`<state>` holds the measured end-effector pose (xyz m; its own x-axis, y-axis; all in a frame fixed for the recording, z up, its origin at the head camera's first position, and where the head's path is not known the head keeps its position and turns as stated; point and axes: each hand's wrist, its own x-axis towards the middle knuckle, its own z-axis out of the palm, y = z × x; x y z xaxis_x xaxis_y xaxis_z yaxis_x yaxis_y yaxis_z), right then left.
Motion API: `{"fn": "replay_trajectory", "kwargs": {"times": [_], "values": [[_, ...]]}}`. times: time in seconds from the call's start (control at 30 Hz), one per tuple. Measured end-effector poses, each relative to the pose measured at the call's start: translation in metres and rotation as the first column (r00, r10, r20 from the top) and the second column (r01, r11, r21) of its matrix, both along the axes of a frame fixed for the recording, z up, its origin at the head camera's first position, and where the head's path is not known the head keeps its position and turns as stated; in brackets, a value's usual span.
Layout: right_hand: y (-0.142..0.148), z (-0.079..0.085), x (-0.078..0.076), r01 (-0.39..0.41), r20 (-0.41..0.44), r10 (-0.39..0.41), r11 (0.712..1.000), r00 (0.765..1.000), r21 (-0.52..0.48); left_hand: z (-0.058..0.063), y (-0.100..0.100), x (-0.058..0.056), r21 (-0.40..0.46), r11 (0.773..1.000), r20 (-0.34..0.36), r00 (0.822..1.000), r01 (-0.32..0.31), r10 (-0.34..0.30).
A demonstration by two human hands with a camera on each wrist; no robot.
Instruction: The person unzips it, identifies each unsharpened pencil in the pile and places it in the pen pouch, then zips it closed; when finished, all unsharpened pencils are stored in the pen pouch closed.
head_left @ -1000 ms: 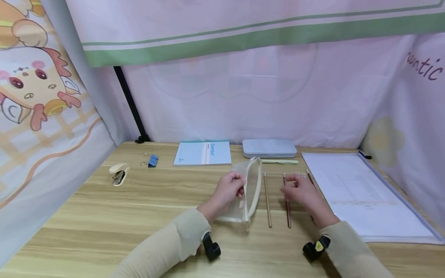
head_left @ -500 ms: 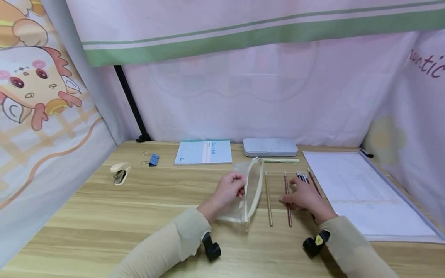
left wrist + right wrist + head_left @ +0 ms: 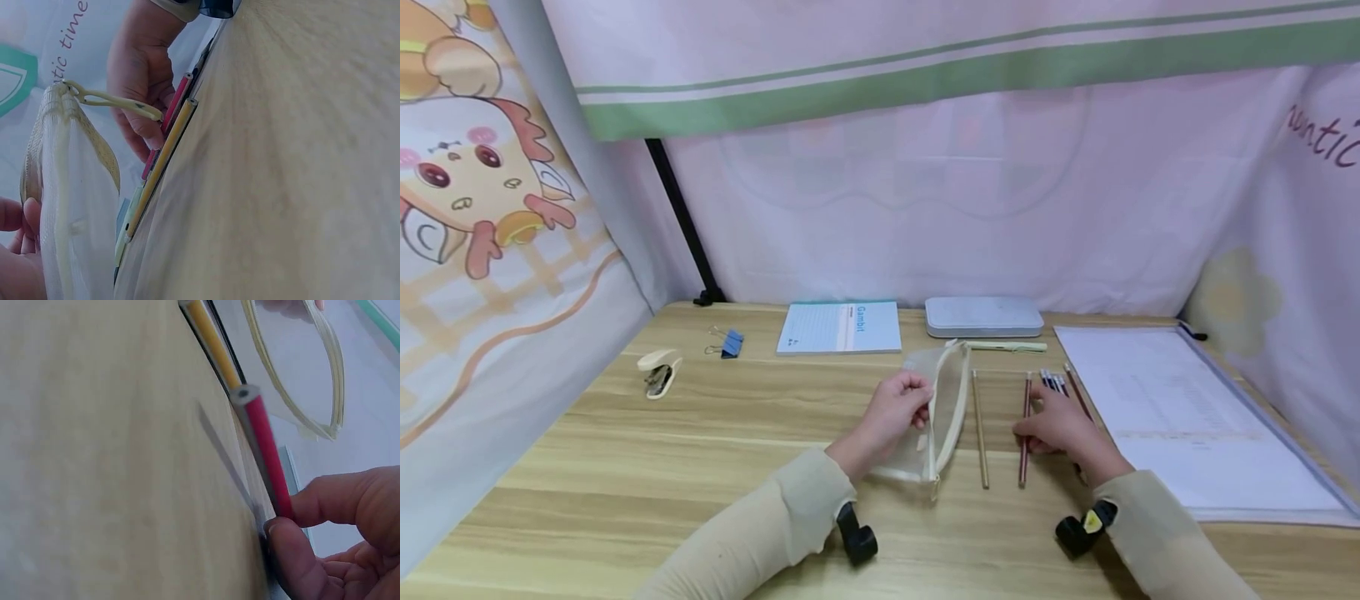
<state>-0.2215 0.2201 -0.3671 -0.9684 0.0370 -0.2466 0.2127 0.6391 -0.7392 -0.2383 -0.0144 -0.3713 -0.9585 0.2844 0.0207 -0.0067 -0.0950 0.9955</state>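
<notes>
My left hand (image 3: 895,408) pinches the edge of a see-through zip pouch (image 3: 953,433) with cream trim. The pouch stands on its side, its mouth gaping toward the right. With thumb and finger my right hand (image 3: 1063,425) pinches a red pencil (image 3: 269,450); its near end tilts up from the table in the right wrist view. A yellow pencil (image 3: 981,433) lies between pouch and right hand. Beyond the right fingers show the white-tipped ends of several dark pencils (image 3: 1052,382), mostly covered by the hand. One brownish-red pencil (image 3: 1078,393) lies farther right.
Along the back are a Gambit notebook (image 3: 838,327), a pale pencil case (image 3: 983,317) and a light green pen (image 3: 1006,347). A stapler (image 3: 658,375) and a blue binder clip (image 3: 731,344) sit at left. A clear folder of papers (image 3: 1187,425) covers the right side.
My right hand has come down to the red pencil, taken hold of it and shifted it slightly right, turning it a little. The left hand and pouch stay put.
</notes>
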Motion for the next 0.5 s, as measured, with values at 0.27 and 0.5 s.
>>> {"fn": "replay_trajectory", "kwargs": {"times": [0.27, 0.5], "values": [[-0.008, -0.008, 0.002, 0.06, -0.013, -0.068, 0.936, 0.998, -0.347, 0.0, 0.001, 0.002, 0.006, 1.0, 0.002, 1.0, -0.012, 0.012], [-0.019, -0.006, 0.006, 0.083, -0.041, -0.131, 0.808, 0.991, -0.583, 0.0, 0.005, 0.001, 0.006, 1.0, 0.019, 1.0, -0.007, 0.007]]}}
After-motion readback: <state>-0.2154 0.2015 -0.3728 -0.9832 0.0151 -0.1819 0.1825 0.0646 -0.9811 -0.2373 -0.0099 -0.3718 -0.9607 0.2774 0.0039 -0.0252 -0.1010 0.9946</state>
